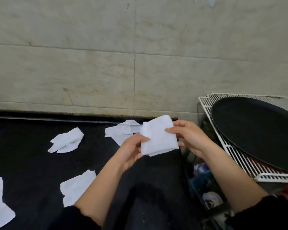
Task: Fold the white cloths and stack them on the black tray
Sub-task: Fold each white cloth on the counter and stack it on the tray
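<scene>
Head view: a folded white cloth (159, 136) is held in the air over the right end of the black counter (32, 163). Its lower left edge is pinched by the left hand (131, 151), and its right edge by the right hand (189, 140), thumb on top. The black tray (256, 130) is seated on a wire rack (239, 163) to the right, apart from the cloth. Step judged: fold about done, placement pending. Next, a rightward carry and flat set-down are called for, with folds kept closed. Several loose cloths (66, 141) are left on the counter.
</scene>
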Available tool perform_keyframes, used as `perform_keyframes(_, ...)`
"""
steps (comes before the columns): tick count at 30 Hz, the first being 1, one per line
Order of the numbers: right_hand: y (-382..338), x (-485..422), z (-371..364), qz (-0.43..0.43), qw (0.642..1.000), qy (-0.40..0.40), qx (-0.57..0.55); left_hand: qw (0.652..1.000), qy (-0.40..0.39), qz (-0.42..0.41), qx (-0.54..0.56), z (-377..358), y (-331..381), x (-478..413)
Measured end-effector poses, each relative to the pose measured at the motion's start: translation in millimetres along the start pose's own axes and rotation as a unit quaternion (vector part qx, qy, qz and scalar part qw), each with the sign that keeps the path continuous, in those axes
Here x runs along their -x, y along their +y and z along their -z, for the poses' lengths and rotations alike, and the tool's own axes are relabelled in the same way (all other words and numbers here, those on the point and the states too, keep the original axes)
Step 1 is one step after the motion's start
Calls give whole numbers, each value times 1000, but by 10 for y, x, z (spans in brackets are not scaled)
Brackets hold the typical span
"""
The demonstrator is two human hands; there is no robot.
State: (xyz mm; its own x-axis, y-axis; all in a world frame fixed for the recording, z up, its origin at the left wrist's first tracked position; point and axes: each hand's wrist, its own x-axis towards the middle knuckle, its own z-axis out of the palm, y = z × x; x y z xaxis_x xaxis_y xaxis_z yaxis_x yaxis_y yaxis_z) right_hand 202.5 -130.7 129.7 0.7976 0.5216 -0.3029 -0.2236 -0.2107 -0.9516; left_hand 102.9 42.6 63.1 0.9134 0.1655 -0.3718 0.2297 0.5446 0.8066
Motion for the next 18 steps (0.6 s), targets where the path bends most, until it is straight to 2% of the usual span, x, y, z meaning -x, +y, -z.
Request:
perform_keyframes(6, -478, 143, 993, 46, 995, 82, -26, 989, -85, -42, -114, -981, 534, -394)
perform_keyframes(11, -655, 282, 1806, 42, 989, 134, -51, 973, -134, -49, -179, -1835, 570, -635)
perform_keyframes(18, -518, 236, 2629, -10, 982, 191, 10, 963, -79, -23, -256, -2591, 248, -865)
